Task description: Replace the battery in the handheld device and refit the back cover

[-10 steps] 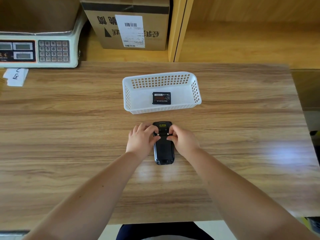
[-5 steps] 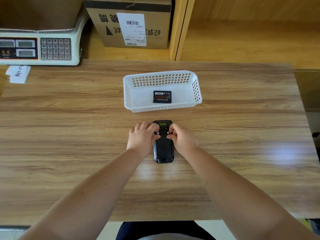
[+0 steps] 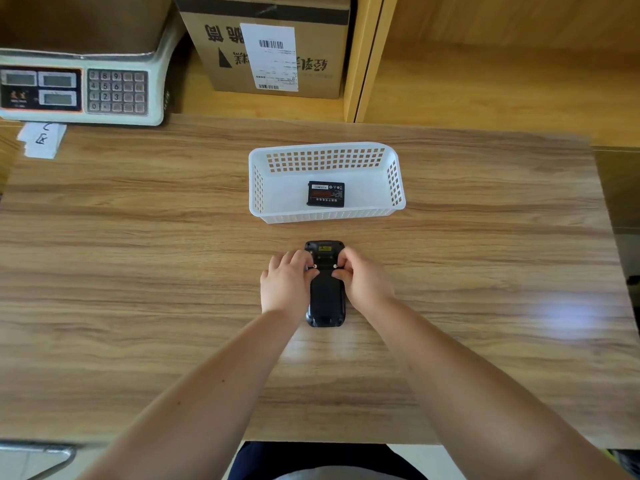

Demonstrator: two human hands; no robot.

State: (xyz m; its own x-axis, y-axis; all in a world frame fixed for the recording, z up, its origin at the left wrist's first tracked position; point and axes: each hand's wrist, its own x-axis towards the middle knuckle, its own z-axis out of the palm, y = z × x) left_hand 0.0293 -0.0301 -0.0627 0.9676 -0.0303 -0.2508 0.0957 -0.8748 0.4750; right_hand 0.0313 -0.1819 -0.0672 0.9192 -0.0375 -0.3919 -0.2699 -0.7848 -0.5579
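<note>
Wood-grain desk fills your view, with a weighing scale at the far left corner and a cardboard box on the shelf behind. Near the middle stands a white basket, and a battery lies flat on its floor, label up.

Just in front of the basket, the handheld device lies back-up on the desk, lengthwise toward you. Your left hand and right hand flank its upper half, and your fingers are curled in onto the two small silver fasteners at the top of the back cover. Each hand pinches or presses at its own fastener; neither is wrapped around the body of the device.

This looks like work on the cover latches, though whether you are releasing or locking them cannot be told from here. To do it well, keep the device flat and pinned under your palms so it cannot skate on the smooth wood. Turn both fasteners evenly, a little at a time, so the cover does not cock to one side. If one resists, ease off and check its seating, don't force it.
</note>
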